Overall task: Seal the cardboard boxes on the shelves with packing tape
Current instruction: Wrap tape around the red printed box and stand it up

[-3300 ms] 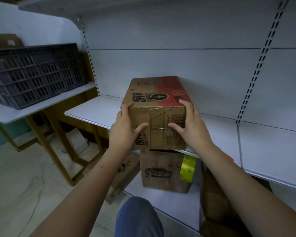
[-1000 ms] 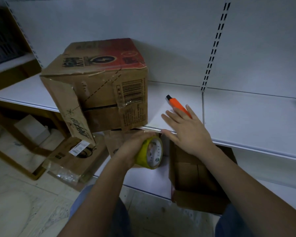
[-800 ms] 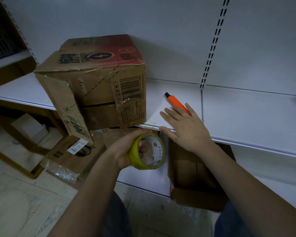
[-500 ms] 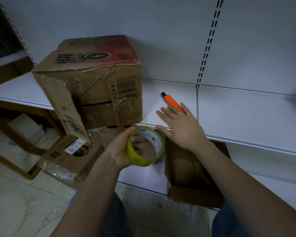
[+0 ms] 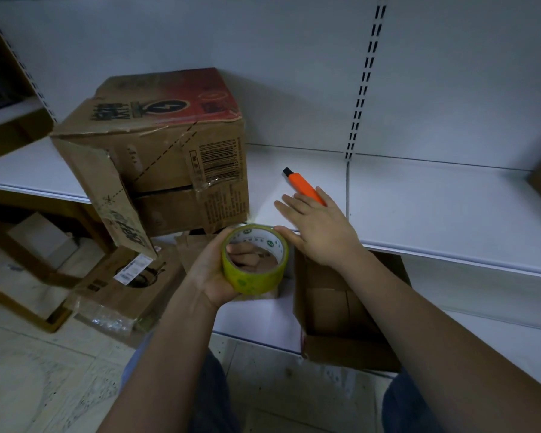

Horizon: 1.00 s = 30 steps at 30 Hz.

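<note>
Box point(image 5: 156, 151) overhanging shelf point(image 5: 419, 214) edge

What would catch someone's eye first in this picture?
The yellow tape roll, gripped in the left hand at centre, stands out most. Just behind it, the orange cutter lies on the white shelf under the fingers of the right hand. To the left sits a battered box with a loose flap.
</note>
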{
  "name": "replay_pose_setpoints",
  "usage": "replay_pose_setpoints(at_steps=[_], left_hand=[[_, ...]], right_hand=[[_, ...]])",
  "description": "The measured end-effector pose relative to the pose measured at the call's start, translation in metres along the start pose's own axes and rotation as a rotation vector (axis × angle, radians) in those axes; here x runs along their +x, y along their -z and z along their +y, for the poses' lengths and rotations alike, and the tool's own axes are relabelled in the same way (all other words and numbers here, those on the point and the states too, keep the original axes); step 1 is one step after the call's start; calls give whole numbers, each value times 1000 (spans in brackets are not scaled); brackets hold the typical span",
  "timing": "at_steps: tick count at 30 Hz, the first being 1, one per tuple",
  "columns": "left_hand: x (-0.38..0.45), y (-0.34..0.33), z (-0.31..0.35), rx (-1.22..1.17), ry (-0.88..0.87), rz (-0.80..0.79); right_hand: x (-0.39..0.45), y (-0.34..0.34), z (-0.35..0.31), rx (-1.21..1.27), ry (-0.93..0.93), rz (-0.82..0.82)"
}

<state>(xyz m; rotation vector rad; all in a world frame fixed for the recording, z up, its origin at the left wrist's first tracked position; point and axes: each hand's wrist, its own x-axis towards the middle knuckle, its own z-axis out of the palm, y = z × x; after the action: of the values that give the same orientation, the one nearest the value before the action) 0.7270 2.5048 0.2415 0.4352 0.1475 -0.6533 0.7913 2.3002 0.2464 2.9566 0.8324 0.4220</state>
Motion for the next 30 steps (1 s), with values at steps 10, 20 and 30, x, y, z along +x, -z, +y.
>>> replay_pose_setpoints(at_steps=[10, 20, 30], left_hand=[[-34, -16, -29, 277, -47, 178], [-69, -33, -45, 1071, -554, 575], [-116, -37, -23, 1564, -787, 616]], right_hand=[[1, -2, 3, -12, 16, -9], [-5, 22, -12, 124, 22, 205], [-15, 95, -102, 1189, -34, 18]])
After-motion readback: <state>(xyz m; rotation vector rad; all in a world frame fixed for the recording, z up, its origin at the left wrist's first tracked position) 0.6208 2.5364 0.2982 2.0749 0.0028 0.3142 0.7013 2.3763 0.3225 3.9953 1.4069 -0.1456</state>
